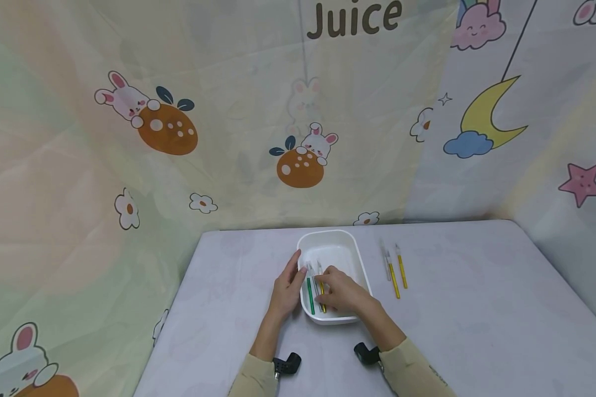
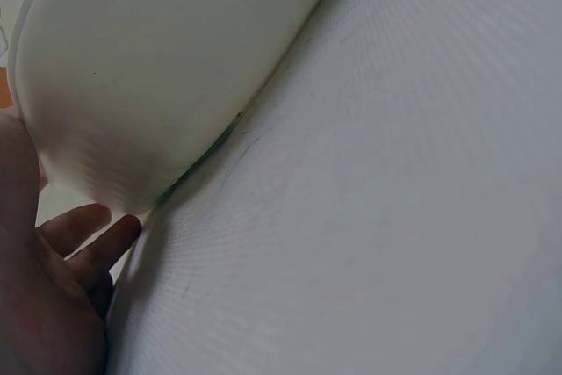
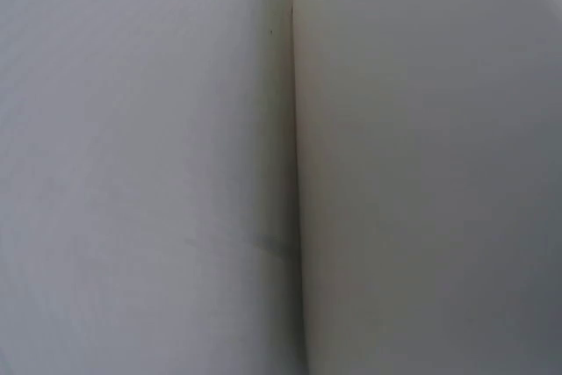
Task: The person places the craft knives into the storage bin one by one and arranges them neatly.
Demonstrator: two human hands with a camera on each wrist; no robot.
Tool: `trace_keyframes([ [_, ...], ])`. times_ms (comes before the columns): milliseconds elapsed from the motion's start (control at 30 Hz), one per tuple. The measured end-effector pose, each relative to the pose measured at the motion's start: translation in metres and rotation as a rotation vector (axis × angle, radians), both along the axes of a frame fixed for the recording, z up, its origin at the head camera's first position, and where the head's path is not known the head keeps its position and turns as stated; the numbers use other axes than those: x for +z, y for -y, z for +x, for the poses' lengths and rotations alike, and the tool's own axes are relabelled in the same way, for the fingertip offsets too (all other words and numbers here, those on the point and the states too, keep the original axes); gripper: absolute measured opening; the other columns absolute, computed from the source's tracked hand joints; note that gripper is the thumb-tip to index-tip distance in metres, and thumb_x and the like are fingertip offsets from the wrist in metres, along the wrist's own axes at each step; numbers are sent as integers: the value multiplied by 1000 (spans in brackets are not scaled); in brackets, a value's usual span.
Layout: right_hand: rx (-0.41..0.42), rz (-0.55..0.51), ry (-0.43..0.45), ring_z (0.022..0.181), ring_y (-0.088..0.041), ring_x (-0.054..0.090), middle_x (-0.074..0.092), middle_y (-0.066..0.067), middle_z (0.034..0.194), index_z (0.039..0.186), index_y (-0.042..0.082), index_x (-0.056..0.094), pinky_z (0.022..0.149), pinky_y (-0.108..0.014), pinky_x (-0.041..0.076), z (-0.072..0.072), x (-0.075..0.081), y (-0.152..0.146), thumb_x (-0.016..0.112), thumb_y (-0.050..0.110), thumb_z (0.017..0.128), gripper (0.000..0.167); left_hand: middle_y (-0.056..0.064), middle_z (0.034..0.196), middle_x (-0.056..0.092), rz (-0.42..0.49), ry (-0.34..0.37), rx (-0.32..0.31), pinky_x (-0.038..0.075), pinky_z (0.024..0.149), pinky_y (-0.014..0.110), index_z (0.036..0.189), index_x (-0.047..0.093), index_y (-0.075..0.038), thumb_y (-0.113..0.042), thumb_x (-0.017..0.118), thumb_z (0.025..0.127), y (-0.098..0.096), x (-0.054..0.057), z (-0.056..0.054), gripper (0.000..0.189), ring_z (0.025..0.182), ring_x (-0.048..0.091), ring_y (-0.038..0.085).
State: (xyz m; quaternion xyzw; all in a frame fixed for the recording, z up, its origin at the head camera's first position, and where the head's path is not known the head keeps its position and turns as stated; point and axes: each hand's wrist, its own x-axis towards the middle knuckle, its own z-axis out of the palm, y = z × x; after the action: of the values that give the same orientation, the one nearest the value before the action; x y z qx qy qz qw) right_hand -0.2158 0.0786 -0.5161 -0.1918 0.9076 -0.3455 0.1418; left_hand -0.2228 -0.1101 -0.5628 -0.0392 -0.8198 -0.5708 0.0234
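Note:
A white plastic tray stands on the table. My left hand holds its left side, thumb at the rim and fingers along the outer wall; the left wrist view shows those fingers against the tray. Inside the tray, my right hand pinches a slim yellow pen with a pale upper end, partly covered by the fingers. Beside it lie a green pen and a clear or greyish one. The right wrist view shows the tray's outer wall but not the hand.
Right of the tray, two yellow pens and a pale, see-through pen lie on the white-covered table. A printed cloth backdrop rises behind the table and along its sides.

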Motion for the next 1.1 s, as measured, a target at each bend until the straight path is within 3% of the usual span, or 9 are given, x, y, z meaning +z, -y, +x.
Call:
trace_keyframes([
  [567,-5,37,-42,83,-14,56,61,-10,118,140,8,67,64,-25,49,-1,0,1,85,25,88,57,-8,164,43,3,-5,3,40,122,51,160,39,-40,-44,52,108,0,-1,-1,53,147,50,26],
  [733,-50,27,-48,86,-16,57,63,-10,118,144,12,63,68,-28,51,-2,1,1,85,27,88,63,-10,164,42,9,-2,4,40,121,50,160,39,-41,-41,52,109,-1,-1,-1,53,147,49,25],
  [900,-156,-10,-172,86,-14,56,64,-8,116,152,17,55,72,-29,51,-4,0,1,83,28,90,69,-8,165,42,10,-12,-2,40,121,50,161,39,-37,-39,53,109,-1,-1,-1,54,148,49,25],
  [1100,-254,-120,-299,75,-10,52,65,-10,118,149,16,58,62,-20,48,-5,1,-1,83,23,91,63,-6,164,44,13,-12,3,40,121,51,159,39,-42,-38,53,109,-2,0,0,52,148,49,25],
])
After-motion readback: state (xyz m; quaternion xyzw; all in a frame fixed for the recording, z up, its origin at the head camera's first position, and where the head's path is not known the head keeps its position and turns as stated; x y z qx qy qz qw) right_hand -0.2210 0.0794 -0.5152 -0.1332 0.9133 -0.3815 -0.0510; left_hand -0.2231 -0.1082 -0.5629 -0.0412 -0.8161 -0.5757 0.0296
